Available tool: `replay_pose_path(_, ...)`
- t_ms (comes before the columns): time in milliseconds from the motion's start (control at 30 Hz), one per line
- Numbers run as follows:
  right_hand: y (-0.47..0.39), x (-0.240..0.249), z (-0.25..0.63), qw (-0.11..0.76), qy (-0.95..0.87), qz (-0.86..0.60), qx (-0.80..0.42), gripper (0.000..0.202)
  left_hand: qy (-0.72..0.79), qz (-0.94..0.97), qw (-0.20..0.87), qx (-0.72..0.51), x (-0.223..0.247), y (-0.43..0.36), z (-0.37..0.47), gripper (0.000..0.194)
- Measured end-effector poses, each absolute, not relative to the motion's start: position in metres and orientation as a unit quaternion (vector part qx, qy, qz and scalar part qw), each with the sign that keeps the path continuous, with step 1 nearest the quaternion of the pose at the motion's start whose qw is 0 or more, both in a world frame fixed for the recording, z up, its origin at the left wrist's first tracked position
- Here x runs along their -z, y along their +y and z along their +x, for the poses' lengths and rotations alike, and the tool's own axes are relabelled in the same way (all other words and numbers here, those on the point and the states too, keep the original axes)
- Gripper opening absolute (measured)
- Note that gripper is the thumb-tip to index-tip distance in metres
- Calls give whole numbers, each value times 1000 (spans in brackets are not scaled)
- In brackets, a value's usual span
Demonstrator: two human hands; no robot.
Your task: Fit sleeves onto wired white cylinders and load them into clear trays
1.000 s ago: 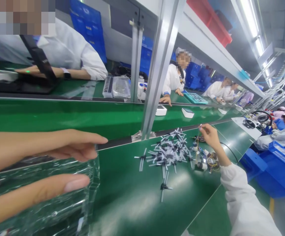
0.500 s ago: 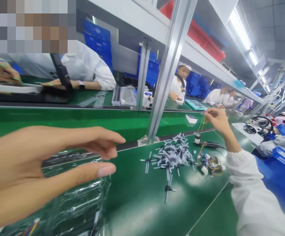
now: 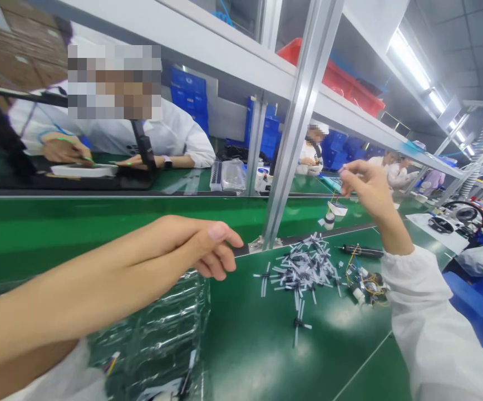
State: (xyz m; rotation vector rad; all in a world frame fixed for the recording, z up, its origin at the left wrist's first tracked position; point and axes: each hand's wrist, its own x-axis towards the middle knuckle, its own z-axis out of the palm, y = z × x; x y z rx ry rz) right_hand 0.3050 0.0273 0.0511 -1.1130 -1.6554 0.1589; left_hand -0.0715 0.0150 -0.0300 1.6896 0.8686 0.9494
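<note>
My right hand (image 3: pixel 364 186) is raised over the far part of the bench, its thumb and fingertips pinching thin wires (image 3: pixel 335 197). From these wires a small motor-like cylinder (image 3: pixel 329 219), white and dark, dangles above the bench. My left hand (image 3: pixel 210 250) hovers empty at the left, fingers loosely curled and thumb apart, over clear plastic trays (image 3: pixel 162 328). Between the hands lies a pile of black pieces with pale strips (image 3: pixel 308 262), and one such piece (image 3: pixel 297 323) sits nearer. Several wired parts (image 3: pixel 364 287) are heaped to the right of the pile.
A black pen-shaped screwdriver (image 3: pixel 362 252) rests behind the wired parts. An aluminium post (image 3: pixel 295 128) rises from the bench's back edge, beneath a shelf with a red bin (image 3: pixel 350 92). Across the green divider a co-worker's hands (image 3: pixel 68 149) handle a white part. Blue bins stand at right.
My left hand has moved right and away from me, its fingers curling more. My right hand has lifted slightly with the hanging cylinder. The view has shifted, showing more of the co-worker opposite.
</note>
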Motion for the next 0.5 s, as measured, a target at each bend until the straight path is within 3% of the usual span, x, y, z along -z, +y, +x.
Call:
replay_pose_path(133,49,-36,263,422,-745,-465,-225,29,392,718,488,-305,15,12,-59,76)
replay_pose_path(233,64,-39,231,426,-766,-395,-276,31,433,684,516,-279,11,19,-63,84)
replay_pose_path(367,57,-58,181,529,-784,-235,-223,19,446,613,581,-297,16,40,-70,90)
replay_pose_path(500,27,-46,143,491,-858,-132,-76,5,294,476,725,-403,16,57,-69,90)
